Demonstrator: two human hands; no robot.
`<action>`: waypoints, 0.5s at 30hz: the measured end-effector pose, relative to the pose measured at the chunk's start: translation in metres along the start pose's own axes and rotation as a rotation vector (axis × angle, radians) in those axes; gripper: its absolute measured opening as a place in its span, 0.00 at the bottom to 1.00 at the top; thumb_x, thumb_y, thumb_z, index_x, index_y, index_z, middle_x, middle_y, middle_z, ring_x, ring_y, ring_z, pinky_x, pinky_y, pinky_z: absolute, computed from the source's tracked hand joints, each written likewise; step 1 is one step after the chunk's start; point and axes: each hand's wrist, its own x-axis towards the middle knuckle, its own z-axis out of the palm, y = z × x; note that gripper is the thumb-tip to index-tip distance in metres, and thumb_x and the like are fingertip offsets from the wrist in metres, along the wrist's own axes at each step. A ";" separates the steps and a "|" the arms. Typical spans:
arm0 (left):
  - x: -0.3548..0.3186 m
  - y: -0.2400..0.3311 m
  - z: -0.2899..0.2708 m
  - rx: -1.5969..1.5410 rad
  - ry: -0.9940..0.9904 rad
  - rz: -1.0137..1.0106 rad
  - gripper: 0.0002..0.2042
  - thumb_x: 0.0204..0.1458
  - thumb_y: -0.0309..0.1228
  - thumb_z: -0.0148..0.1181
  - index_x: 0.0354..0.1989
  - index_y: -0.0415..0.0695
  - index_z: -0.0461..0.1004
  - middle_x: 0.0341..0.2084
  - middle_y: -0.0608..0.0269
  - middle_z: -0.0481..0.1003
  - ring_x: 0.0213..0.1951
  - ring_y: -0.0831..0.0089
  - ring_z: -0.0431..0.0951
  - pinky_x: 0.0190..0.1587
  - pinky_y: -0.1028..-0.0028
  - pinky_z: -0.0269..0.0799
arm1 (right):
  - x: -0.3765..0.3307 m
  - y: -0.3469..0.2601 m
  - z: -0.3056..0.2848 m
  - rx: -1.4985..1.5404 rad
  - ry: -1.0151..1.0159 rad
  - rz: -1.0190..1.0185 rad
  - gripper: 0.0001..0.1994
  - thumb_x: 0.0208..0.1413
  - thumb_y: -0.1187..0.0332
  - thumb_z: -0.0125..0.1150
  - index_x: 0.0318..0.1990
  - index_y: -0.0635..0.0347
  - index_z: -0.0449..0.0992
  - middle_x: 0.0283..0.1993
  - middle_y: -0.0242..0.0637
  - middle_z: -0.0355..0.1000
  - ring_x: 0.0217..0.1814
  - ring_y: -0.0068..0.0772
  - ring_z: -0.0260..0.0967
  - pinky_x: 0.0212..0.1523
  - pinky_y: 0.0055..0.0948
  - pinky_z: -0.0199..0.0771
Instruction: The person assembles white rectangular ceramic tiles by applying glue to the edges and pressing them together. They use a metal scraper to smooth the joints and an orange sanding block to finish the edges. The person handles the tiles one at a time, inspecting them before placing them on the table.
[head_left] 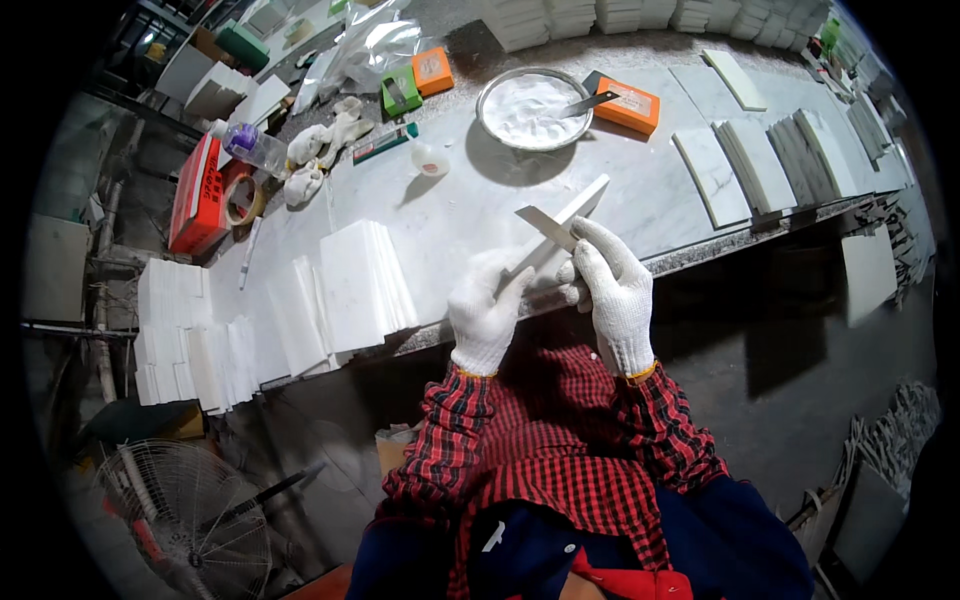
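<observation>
Two gloved hands meet over the near edge of the pale marble surface (480, 200). The left hand (483, 315), in a white knitted glove, closes its grip around the lower end of a long, flat white stone strip (568, 222) that slants up to the right above the surface. The right hand (615, 290), gloved alike, pinches a thin grey metal blade (546, 226) with its fingers and lays it across the strip's edge. Both forearms, in red-and-black checked sleeves, rise from the lower edge, wrists bent inward toward each other. Behind the strip sits a round metal bowl (533, 108) of white powder with a scraper leaning in it, beside an orange box (628, 105). Left of the hands, stacks of smooth white rectangular tiles (362, 285) stand on edge, leaning together. Grey and white slabs (760, 155) lie flat to the right. A red box (197, 195), a tape roll (243, 200) and spare white gloves (318, 150) crowd the far left.
</observation>
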 end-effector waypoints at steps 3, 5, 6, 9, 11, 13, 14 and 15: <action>-0.003 -0.015 0.004 0.069 -0.002 0.055 0.15 0.51 0.22 0.69 0.49 0.41 0.80 0.41 0.56 0.79 0.40 0.66 0.81 0.43 0.71 0.76 | 0.003 0.000 0.004 -0.053 0.062 -0.080 0.16 0.67 0.72 0.57 0.58 0.67 0.76 0.34 0.31 0.77 0.29 0.14 0.70 0.27 0.16 0.71; -0.003 -0.019 0.001 0.118 -0.034 0.063 0.15 0.51 0.23 0.69 0.48 0.41 0.80 0.40 0.55 0.78 0.39 0.64 0.81 0.41 0.71 0.76 | 0.005 0.000 0.007 -0.070 0.110 -0.109 0.16 0.67 0.72 0.57 0.58 0.67 0.76 0.34 0.32 0.77 0.29 0.14 0.71 0.27 0.17 0.72; -0.001 -0.019 0.002 0.136 0.001 0.114 0.14 0.51 0.25 0.69 0.47 0.43 0.80 0.40 0.55 0.78 0.38 0.61 0.81 0.39 0.70 0.76 | 0.007 0.005 0.007 -0.072 0.117 -0.147 0.15 0.67 0.72 0.56 0.58 0.67 0.76 0.34 0.31 0.78 0.30 0.15 0.72 0.27 0.16 0.72; 0.002 -0.015 0.002 0.100 0.001 0.095 0.14 0.50 0.26 0.70 0.46 0.43 0.79 0.40 0.54 0.78 0.38 0.60 0.81 0.39 0.70 0.76 | 0.001 0.011 0.013 -0.137 0.085 -0.130 0.16 0.68 0.71 0.55 0.59 0.67 0.76 0.31 0.33 0.77 0.24 0.12 0.68 0.24 0.13 0.66; 0.001 -0.018 0.002 0.161 -0.021 0.087 0.16 0.49 0.26 0.70 0.47 0.44 0.78 0.38 0.55 0.78 0.37 0.58 0.81 0.37 0.67 0.76 | -0.009 0.020 0.022 -0.215 0.037 -0.169 0.15 0.67 0.73 0.54 0.57 0.67 0.77 0.27 0.30 0.75 0.22 0.12 0.65 0.22 0.13 0.65; 0.001 -0.021 0.004 0.175 -0.008 0.120 0.17 0.48 0.26 0.70 0.48 0.44 0.78 0.37 0.56 0.78 0.36 0.57 0.80 0.36 0.65 0.77 | -0.013 0.018 0.026 -0.246 0.057 -0.190 0.15 0.66 0.73 0.54 0.57 0.67 0.77 0.26 0.29 0.74 0.21 0.11 0.65 0.21 0.13 0.64; 0.002 -0.021 0.004 0.165 0.016 0.156 0.16 0.48 0.26 0.70 0.47 0.45 0.78 0.36 0.57 0.78 0.35 0.57 0.80 0.35 0.65 0.76 | -0.010 0.018 0.024 -0.253 0.072 -0.181 0.15 0.66 0.73 0.54 0.57 0.67 0.77 0.26 0.29 0.74 0.21 0.11 0.64 0.21 0.13 0.63; 0.003 -0.021 0.004 0.156 0.041 0.191 0.16 0.48 0.27 0.69 0.47 0.45 0.78 0.36 0.57 0.77 0.35 0.57 0.80 0.35 0.64 0.76 | -0.005 0.015 0.024 -0.260 0.086 -0.171 0.15 0.66 0.73 0.54 0.57 0.67 0.78 0.26 0.29 0.74 0.21 0.11 0.64 0.21 0.13 0.63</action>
